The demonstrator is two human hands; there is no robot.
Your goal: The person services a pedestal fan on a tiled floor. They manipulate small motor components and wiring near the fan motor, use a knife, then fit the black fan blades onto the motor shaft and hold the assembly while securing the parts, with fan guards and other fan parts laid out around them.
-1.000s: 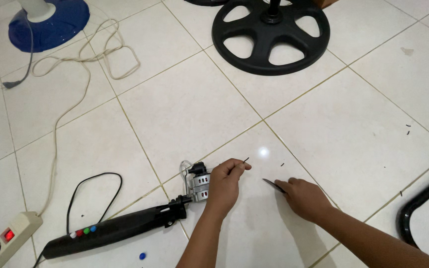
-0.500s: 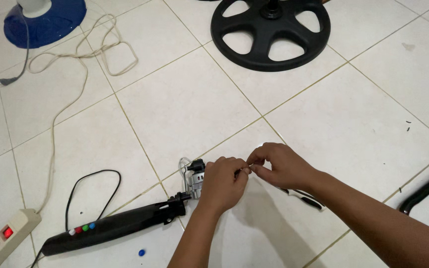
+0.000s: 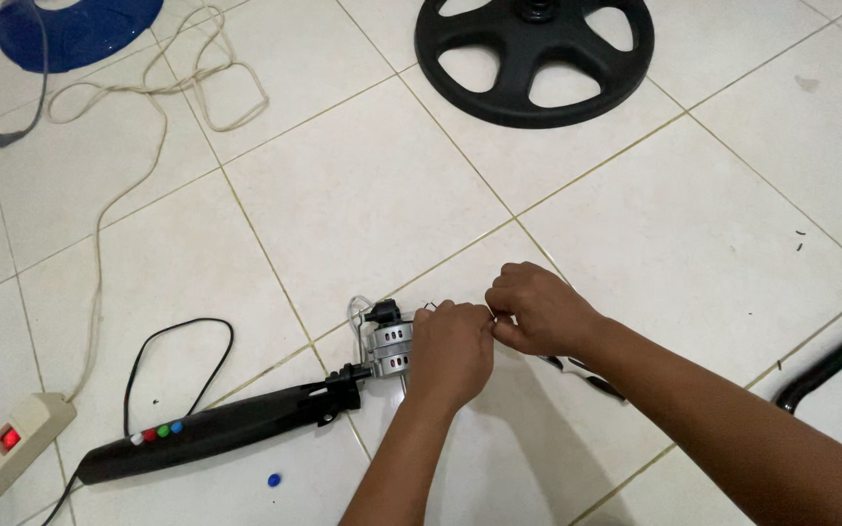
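A: Where's the motor?
B: On the floor (image 3: 694,224), white tile. Small silver motor (image 3: 389,343) sits at the end of a long black housing (image 3: 216,429) with coloured buttons. Left hand (image 3: 452,353) rests right against the motor, covering its right side.

A: Hands?
B: Both meet just right of the motor. Right hand (image 3: 536,310) touches the left one, fingertips together. Fingers on both are curled tight and look pinched on something thin at the join. Too small to tell what; can't confirm the grip.

A: Anything under the right arm?
B: A dark tool (image 3: 587,375) lies on the tile just beneath the wrist, partly hidden.

A: Rest of the area?
B: Black spoked fan base (image 3: 534,49) at top, well apart. Blue disc (image 3: 80,24) top left. Beige cord (image 3: 148,97) loops down to a power strip (image 3: 12,448) at bottom left. Thin black cable (image 3: 182,336) loops above the housing. Black tube (image 3: 835,360) at right edge.
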